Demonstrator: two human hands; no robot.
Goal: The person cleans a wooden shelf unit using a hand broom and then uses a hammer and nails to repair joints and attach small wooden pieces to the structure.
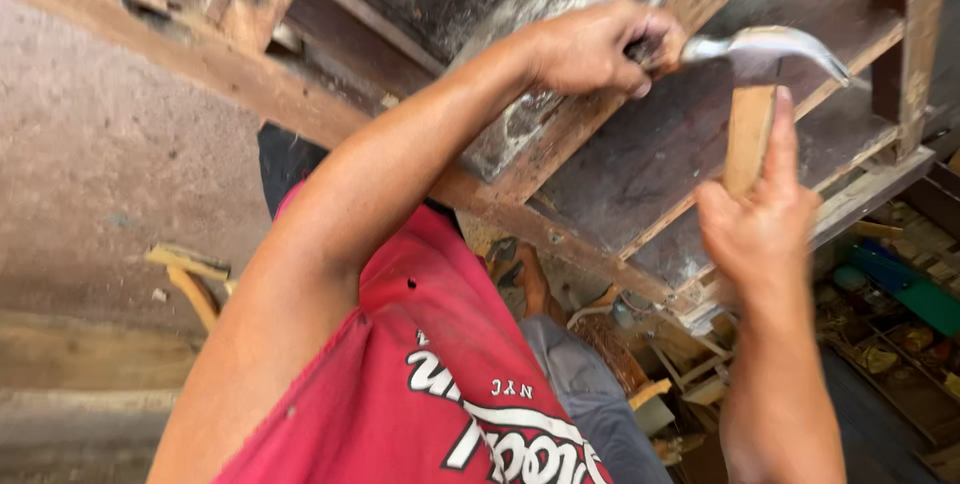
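Looking down from the head camera, I see my left hand (pixel 590 44) wrapped tight around the dark grip of a steel claw hammer (pixel 770 44), fingers curled fully closed on the handle. The curved shiny claw sweeps out toward 3 o'clock, just above the top of a small pale wooden block (pixel 750 136). I judge the hammer is choked up near the head to keep control in close quarters.

My right hand (pixel 762 229) comes up from 5 o'clock and pinches that block upright, thumb along its right edge and the other fingers hidden behind it, so the hand is clamped on the block. The block stands against the dark, stained panel of a weathered wooden frame (pixel 560 139), and holding it low leaves its upper end free, near the hammer head. Whether the claw actually touches the block I cannot tell; they look just beside each other.

The frame fills the view from 10 to 3 o'clock, its reddish-brown rails (pixel 300 94) running diagonally. A red printed shirt (pixel 440 384) sits at 6 o'clock, a rough concrete floor (pixel 90 174) at 9 o'clock, and a litter of wood scraps and tools (pixel 900 324) at 4 o'clock.
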